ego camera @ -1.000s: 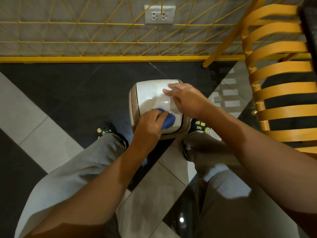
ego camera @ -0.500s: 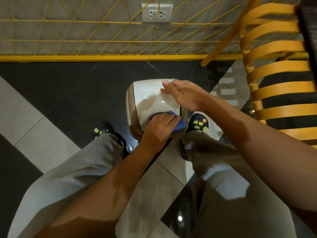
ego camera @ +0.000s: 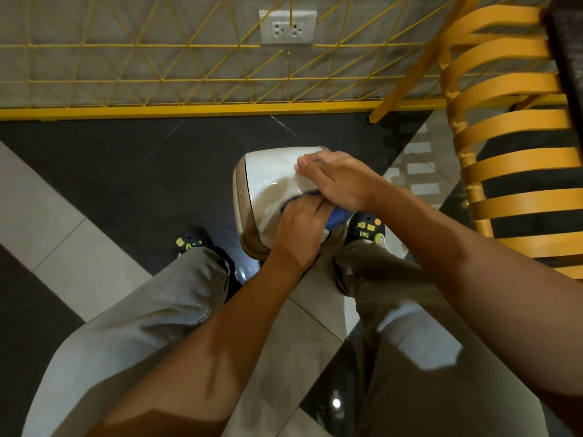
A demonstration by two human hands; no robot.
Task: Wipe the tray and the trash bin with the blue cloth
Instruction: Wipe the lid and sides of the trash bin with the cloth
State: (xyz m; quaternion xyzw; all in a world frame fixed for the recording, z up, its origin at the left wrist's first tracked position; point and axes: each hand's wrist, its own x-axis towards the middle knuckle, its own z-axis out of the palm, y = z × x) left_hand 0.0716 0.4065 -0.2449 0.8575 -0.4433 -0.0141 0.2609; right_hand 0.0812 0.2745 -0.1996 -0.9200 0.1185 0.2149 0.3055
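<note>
A small trash bin (ego camera: 268,175) with a white lid and beige sides stands on the floor between my feet. My left hand (ego camera: 301,227) is closed on the blue cloth (ego camera: 336,217) and presses it onto the near right part of the lid. Only a little of the cloth shows past my fingers. My right hand (ego camera: 342,179) lies flat on the lid's far right side, fingers together, and partly covers the left hand's knuckles. No tray is in view.
A yellow slatted chair (ego camera: 511,146) stands close on the right. A yellow wire fence (ego camera: 157,67) with a yellow base rail runs along the wall behind the bin, with a power socket (ego camera: 287,26) above. The floor is dark and pale tiles.
My left hand has slid the cloth from the lid's near middle toward its right edge, and now sits partly under my right hand. The right hand has stayed on the lid.
</note>
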